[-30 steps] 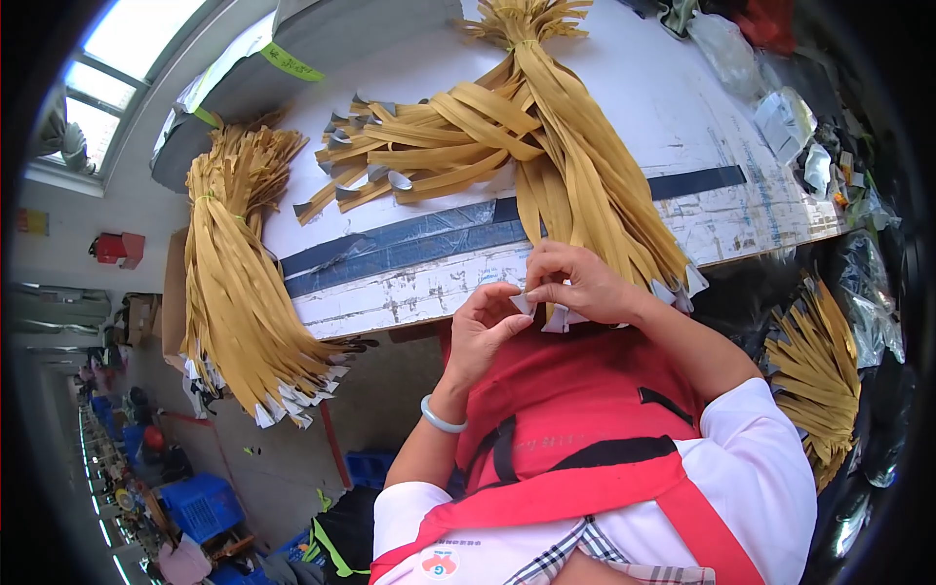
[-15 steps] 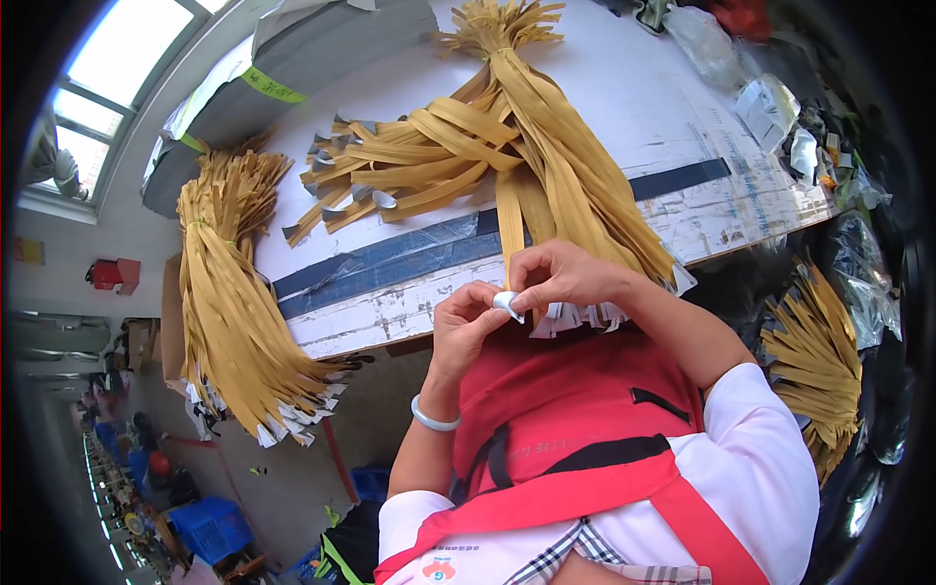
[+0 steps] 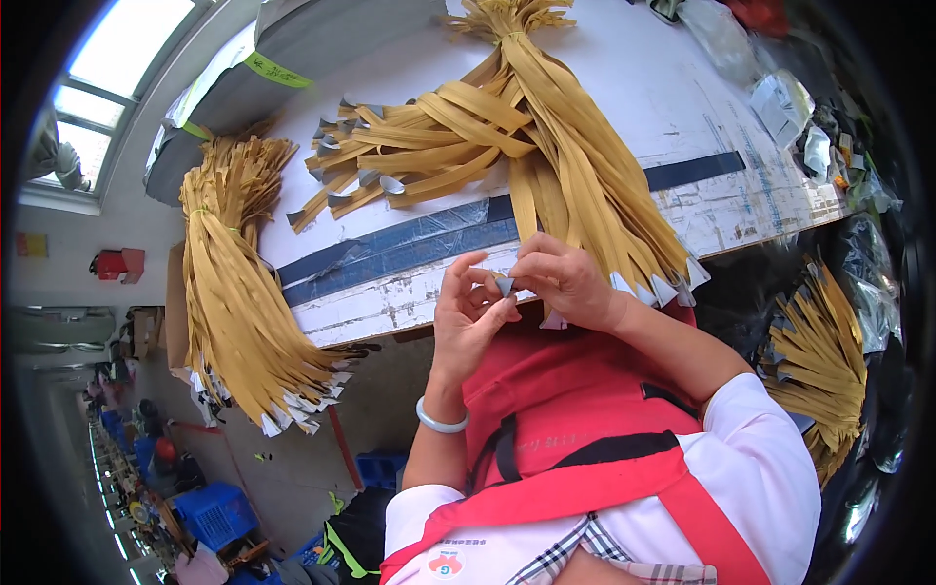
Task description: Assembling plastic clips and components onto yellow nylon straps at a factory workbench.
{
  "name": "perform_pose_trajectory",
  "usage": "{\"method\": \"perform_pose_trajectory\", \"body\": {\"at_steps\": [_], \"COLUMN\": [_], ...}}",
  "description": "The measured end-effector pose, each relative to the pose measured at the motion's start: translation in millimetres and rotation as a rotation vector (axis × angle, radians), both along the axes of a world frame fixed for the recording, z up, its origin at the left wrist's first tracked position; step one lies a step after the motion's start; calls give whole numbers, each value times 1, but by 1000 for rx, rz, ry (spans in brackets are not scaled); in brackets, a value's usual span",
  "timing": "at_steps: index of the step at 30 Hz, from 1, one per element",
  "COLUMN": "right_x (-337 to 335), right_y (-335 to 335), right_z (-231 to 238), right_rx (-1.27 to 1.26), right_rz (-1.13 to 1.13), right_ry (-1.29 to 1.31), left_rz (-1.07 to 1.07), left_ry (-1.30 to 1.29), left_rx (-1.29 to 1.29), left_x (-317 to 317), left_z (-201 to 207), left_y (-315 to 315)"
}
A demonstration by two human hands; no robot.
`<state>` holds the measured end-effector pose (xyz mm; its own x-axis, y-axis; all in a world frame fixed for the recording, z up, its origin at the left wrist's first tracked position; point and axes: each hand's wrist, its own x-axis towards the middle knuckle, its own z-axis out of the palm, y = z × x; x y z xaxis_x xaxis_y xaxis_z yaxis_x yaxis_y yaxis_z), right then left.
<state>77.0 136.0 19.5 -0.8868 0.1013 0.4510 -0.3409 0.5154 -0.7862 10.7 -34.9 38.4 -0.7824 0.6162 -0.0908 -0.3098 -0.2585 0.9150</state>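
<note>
A small grey tab (image 3: 504,286) is folded to a point at the end of a mustard-yellow zipper tape (image 3: 524,207) that hangs from the bundle. My right hand (image 3: 570,286) pinches the tab's right side between thumb and fingertips. On its other side, my left hand (image 3: 470,314) has thumb and a fingertip at the tab, with the index finger lifted and bent. The fingers partly hide where tab and tape meet. The large tied bundle of zipper tapes (image 3: 585,146) lies across the table in front of me, white tabs hanging over the near edge.
More tapes with grey ends (image 3: 419,136) fan out leftward on the white table (image 3: 390,314). Another tied bundle (image 3: 229,283) hangs off the table's left end. At right are more tapes (image 3: 819,361) and clear plastic bags (image 3: 868,278). Blue crates (image 3: 214,517) stand on the floor.
The grey tab has turned and now shows a pointed shape. My left index finger has lifted off it. The whole view has shifted slightly.
</note>
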Motion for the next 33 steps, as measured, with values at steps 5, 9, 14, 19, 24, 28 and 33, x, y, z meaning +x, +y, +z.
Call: {"method": "perform_pose_trajectory", "body": {"at_steps": [5,9,14,19,24,28,33], "right_x": [0,8,13,9,28,27,30], "right_y": [1,1,16,22,53,26,26], "right_z": [7,10,12,30,25,24,0], "right_rx": [-556,-550,-412,-513,-226,90,750], "right_rz": [83,1,49,-98,-163,-8,93], "right_ry": [-273,-378,-376,-228,-453,-293,-359], "left_rz": [-110,-30,-65,382,480,-126,-214], "left_ry": [433,773,781,341,184,248,658], "left_rx": [-176,-294,-314,-131,-78,-419,-545], "left_x": [-18,-13,-6,-60,-61,14,36], "left_z": [-25,-26,-12,-7,-11,-68,-73], "left_y": [-16,-8,-16,-51,-54,-32,-6]}}
